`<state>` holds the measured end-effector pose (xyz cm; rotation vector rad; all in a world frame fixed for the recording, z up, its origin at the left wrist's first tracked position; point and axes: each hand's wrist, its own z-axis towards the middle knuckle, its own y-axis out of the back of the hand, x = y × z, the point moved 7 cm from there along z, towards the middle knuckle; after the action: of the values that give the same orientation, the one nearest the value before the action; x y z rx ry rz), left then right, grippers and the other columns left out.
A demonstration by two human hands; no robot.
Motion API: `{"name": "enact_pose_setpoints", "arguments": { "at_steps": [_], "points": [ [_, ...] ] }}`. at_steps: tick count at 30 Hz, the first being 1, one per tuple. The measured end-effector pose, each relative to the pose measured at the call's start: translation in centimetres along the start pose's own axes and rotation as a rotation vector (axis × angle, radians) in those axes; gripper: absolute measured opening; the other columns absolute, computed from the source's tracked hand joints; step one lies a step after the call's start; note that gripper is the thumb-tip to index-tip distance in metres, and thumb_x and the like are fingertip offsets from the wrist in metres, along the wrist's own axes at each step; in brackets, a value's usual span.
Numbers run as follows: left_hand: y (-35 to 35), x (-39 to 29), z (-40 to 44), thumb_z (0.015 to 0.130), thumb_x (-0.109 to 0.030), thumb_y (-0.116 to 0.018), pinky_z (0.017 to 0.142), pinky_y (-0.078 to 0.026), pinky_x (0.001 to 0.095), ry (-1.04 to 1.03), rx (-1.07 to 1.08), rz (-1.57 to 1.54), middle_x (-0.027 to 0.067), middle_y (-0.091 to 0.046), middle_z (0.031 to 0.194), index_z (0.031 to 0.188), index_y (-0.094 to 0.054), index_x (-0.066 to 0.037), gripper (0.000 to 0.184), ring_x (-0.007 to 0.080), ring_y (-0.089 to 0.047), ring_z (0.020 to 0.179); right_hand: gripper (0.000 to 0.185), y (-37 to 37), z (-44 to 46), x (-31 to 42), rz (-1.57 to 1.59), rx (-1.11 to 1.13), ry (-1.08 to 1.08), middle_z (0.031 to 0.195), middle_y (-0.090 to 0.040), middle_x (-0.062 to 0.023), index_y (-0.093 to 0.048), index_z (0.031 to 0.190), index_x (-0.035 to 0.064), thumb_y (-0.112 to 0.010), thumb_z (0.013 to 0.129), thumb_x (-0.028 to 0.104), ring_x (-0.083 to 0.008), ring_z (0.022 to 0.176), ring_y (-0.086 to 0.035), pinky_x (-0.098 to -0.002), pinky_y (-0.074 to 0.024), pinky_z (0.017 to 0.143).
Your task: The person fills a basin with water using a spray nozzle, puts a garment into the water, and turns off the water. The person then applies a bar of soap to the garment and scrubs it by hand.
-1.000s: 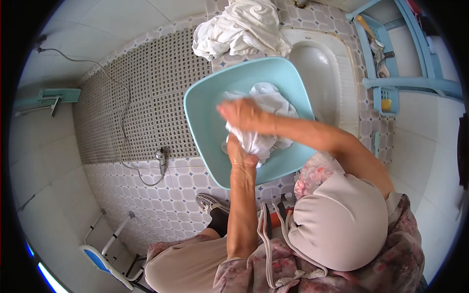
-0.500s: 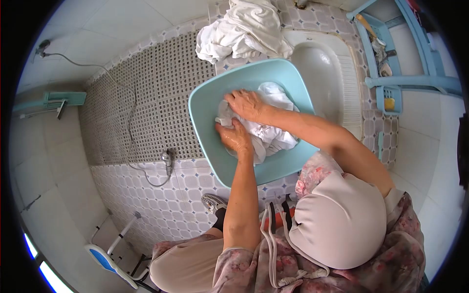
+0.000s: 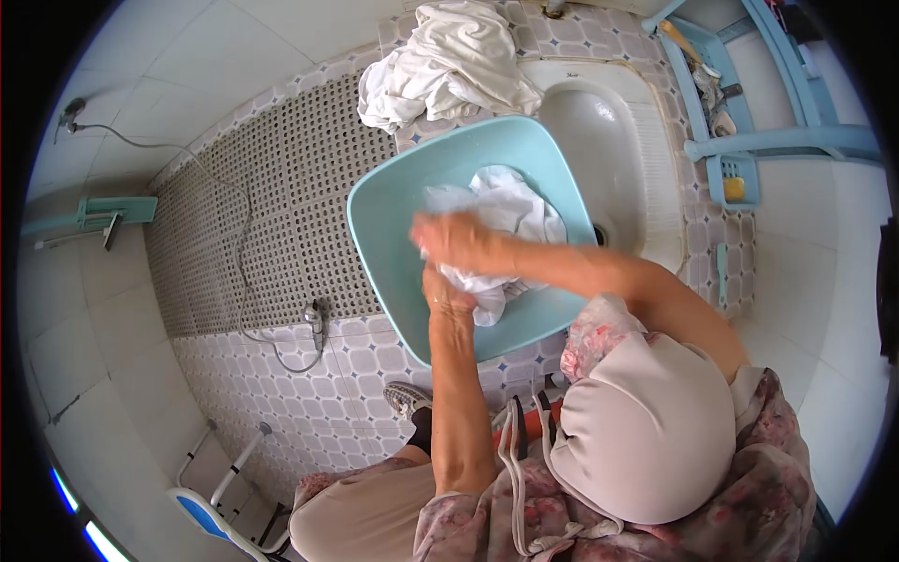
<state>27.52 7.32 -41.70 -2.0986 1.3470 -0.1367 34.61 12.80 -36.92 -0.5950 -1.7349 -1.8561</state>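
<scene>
A pale blue plastic basin (image 3: 386, 272) stands below me, holding a wet white cloth (image 3: 520, 208) bunched up in it. My left hand (image 3: 448, 290) is low in the basin, closed at the near edge of the cloth; its fingertips are partly hidden under my right hand. Crossing over it, my right hand (image 3: 454, 242) presses on the left end of the cloth. Motion smears the right hand's fingers, so their grip does not show.
A heap of white laundry (image 3: 449, 66) lies on the tiles behind the basin. Right of it is a squat toilet (image 3: 595, 140). A blue rack (image 3: 787, 140) stands at the right wall. The shower head (image 3: 314, 317) and hose lie at left, near a perforated mat (image 3: 281, 206).
My right hand has moved down and left over the left hand, dragging the cloth's left end. The left hand has shifted slightly lower. The whole view has moved a little.
</scene>
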Motion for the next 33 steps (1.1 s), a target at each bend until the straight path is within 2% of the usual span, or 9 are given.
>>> {"name": "enact_pose_setpoints", "arguments": {
  "at_steps": [3, 6, 8, 13, 15, 18, 22, 28, 33],
  "points": [
    [-3.4, 0.1, -1.8, 0.101, -0.039, -0.043, 0.097, -0.049, 0.0388, -0.092, 0.01, 0.055, 0.0079, -0.06, 0.12, 0.127, -0.054, -0.009, 0.041, 0.0232, -0.058, 0.113, 0.025, 3.8, -0.1, -0.3, -0.016, 0.048, -0.214, 0.06, -0.062, -0.0182, -0.049, 0.089, 0.0016, -0.052, 0.093, 0.026, -0.0346, 0.057, -0.065, -0.0453, -0.0511, 0.048],
    [-0.7, -1.1, -2.4, 0.1, -0.038, -0.043, 0.095, -0.049, 0.0378, -0.16, -0.175, 0.246, 0.0087, -0.06, 0.117, 0.124, -0.055, -0.009, 0.039, 0.0237, -0.059, 0.11, 0.025, 2.4, -3.8, 6.3, 0.228, -0.022, 0.156, 0.059, -0.061, -0.0182, -0.048, 0.088, 0.0013, -0.052, 0.093, 0.025, -0.0351, 0.057, -0.066, -0.0453, -0.0517, 0.048],
    [0.6, -1.5, -2.6, 0.099, -0.037, -0.045, 0.095, -0.05, 0.0381, -0.153, -0.196, 0.264, 0.0089, -0.061, 0.115, 0.123, -0.055, -0.008, 0.039, 0.0241, -0.06, 0.108, 0.022, 1.4, -5.0, 8.4, -0.009, 0.096, 0.194, 0.058, -0.06, -0.0174, -0.049, 0.089, 0.0031, -0.053, 0.092, 0.024, -0.0358, 0.057, -0.065, -0.0457, -0.0525, 0.051],
    [-2.3, -1.0, -3.6, 0.099, -0.041, -0.046, 0.102, -0.045, 0.0437, -0.214, 0.096, 0.025, 0.0134, -0.058, 0.125, 0.128, -0.052, -0.004, 0.047, 0.0291, -0.057, 0.115, 0.022, 3.5, 1.2, -2.6, -0.079, -0.058, -0.109, 0.061, -0.059, -0.0191, -0.053, 0.09, 0.0027, -0.057, 0.093, 0.024, -0.0385, 0.056, -0.061, -0.0472, -0.051, 0.054],
    [-2.9, -1.4, -5.2, 0.1, -0.043, -0.042, 0.105, -0.042, 0.0458, -0.191, 0.009, -0.047, 0.0164, -0.057, 0.129, 0.133, -0.048, -0.003, 0.053, 0.0312, -0.055, 0.119, 0.025, 5.5, 2.7, -7.3, 0.153, -0.095, -0.19, 0.065, -0.063, -0.013, -0.058, 0.091, 0.0038, -0.059, 0.094, 0.029, -0.0289, 0.058, -0.063, -0.0406, -0.0495, 0.057],
    [-0.7, -3.8, -6.1, 0.101, -0.047, -0.041, 0.109, -0.038, 0.0464, -0.397, 0.036, -0.045, 0.0196, -0.049, 0.139, 0.138, -0.042, 0.0, 0.06, 0.0342, -0.048, 0.127, 0.029, 10.8, 2.4, -7.5, 0.431, 0.204, -0.335, 0.076, -0.065, -0.0048, -0.063, 0.094, 0.0039, -0.061, 0.095, 0.033, -0.0161, 0.072, -0.061, -0.0318, -0.0469, 0.064],
    [0.5, -6.1, -7.7, 0.101, -0.041, -0.045, 0.109, -0.037, 0.0447, -0.634, -0.022, 0.079, 0.0197, -0.05, 0.137, 0.135, -0.043, 0.003, 0.056, 0.0327, -0.048, 0.126, 0.03, 12.8, 0.9, -5.4, 0.692, 0.472, -0.264, 0.097, -0.066, -0.0056, -0.065, 0.107, 0.003, -0.067, 0.089, 0.028, -0.0131, 0.092, -0.059, -0.0277, -0.0468, 0.082],
    [0.2, -7.9, -10.6, 0.099, -0.036, -0.055, 0.097, -0.045, 0.0362, -0.783, -0.086, 0.198, 0.0122, -0.059, 0.12, 0.121, -0.054, 0.002, 0.044, 0.0225, -0.057, 0.112, 0.031, 15.4, -0.7, -6.3, 0.675, 0.332, -0.199, 0.093, -0.067, -0.0058, -0.064, 0.113, 0.0019, -0.067, 0.088, 0.02, -0.0139, 0.086, -0.061, -0.0273, -0.048, 0.081],
    [0.9, -9.1, -11.5, 0.098, -0.035, -0.059, 0.093, -0.048, 0.0337, -0.81, -0.122, 0.186, 0.009, -0.063, 0.112, 0.116, -0.057, 0.001, 0.04, 0.0181, -0.06, 0.103, 0.023, 14.7, -1.4, -6.6, 0.511, 0.186, -0.201, 0.073, -0.06, -0.0004, -0.066, 0.112, 0.0053, -0.06, 0.092, 0.015, -0.0095, 0.066, -0.053, -0.0273, -0.0446, 0.065]
  ]
}}
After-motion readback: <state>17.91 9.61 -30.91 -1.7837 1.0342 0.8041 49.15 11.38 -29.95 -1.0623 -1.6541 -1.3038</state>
